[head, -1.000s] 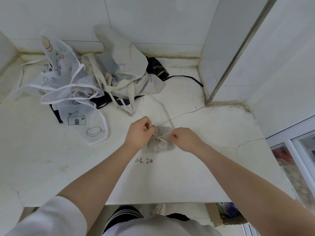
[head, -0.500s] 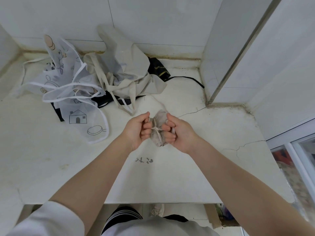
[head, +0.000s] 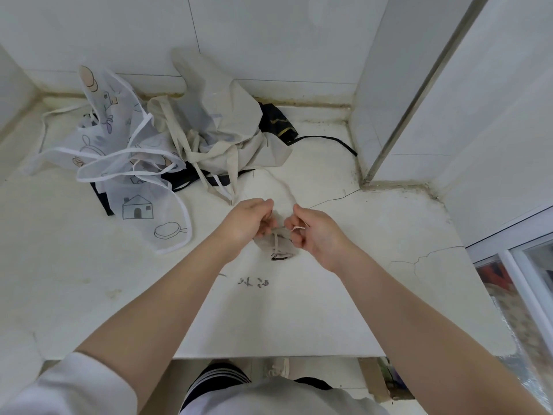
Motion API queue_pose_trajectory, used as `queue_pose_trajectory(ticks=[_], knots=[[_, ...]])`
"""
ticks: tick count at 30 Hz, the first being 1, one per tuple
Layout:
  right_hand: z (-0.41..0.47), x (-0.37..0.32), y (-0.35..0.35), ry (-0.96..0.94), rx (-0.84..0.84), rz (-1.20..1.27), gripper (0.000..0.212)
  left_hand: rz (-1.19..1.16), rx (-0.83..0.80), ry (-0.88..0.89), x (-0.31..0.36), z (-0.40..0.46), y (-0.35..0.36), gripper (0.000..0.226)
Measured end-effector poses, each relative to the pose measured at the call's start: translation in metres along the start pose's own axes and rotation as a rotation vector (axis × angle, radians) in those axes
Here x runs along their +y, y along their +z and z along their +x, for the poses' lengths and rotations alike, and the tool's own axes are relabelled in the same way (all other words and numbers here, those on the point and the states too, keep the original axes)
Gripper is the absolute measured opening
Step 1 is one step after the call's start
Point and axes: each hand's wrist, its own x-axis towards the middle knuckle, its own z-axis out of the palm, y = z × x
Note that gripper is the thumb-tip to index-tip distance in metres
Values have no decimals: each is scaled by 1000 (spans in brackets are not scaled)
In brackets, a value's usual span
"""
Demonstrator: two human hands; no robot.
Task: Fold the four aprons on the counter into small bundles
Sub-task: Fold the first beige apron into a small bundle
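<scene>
Pinching bundle's tie strings, L hand (head: 250, 218) & R hand (head: 314, 230); beige bundle (head: 276, 245) just below, btwn them.

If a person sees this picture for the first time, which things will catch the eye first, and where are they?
First, the two hands at the counter's middle: the left hand and right hand pinch thin strings over a small beige bundle. Then the loose heap behind, to the left: a sheer printed apron beside a crumpled beige apron, with black fabric partly beneath.
</scene>
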Motion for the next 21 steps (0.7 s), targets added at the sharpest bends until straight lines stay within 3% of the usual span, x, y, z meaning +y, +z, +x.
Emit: queue_pose_trajectory(ticks=[6, 10, 12, 14, 17, 21], knots=[[8, 3, -1, -23, 273, 17, 39, -117, 199, -5, -10, 6, 16, 44], [3, 10, -6, -71, 392, -124, 27, 12, 99, 63, -8, 10, 10, 42], [-2, 7, -9, -211, 428, -283, 22, 83, 32, 179, 1, 6, 3, 41], [-5, -1, -8, -379, 476, -470, 31, 105, -12, 230, 10, 6, 0, 33], [-9, -22, 13, -555, 465, -830, 35, 97, 7, 192, 23, 9, -3, 18], [-7, -36, 42, -571, 334, -652, 27, 186, -14, 272, 41, 2, -13, 23]])
